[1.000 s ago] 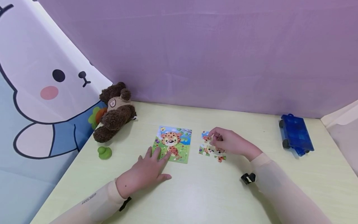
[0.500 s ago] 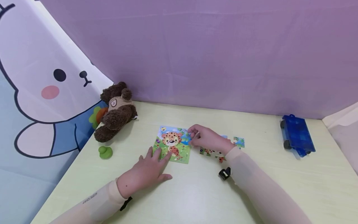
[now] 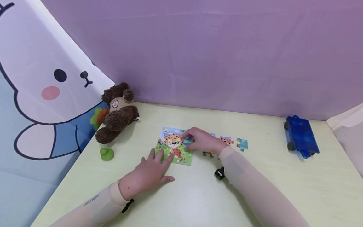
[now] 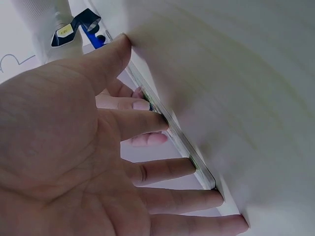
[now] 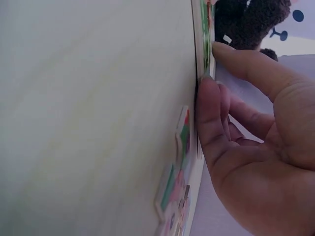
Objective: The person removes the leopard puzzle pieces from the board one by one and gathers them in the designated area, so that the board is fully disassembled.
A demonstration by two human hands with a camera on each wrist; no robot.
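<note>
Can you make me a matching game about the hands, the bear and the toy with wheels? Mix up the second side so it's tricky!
Column one:
1. left hand
2. right hand
3. bear
4. wheeled toy

Column two:
A. dark brown and fluffy
B. fingertips at the right side of the leopard picture
C. blue
D. fingers spread at the lower left of the leopard picture

Right pairs:
1-D
2-B
3-A
4-C
</note>
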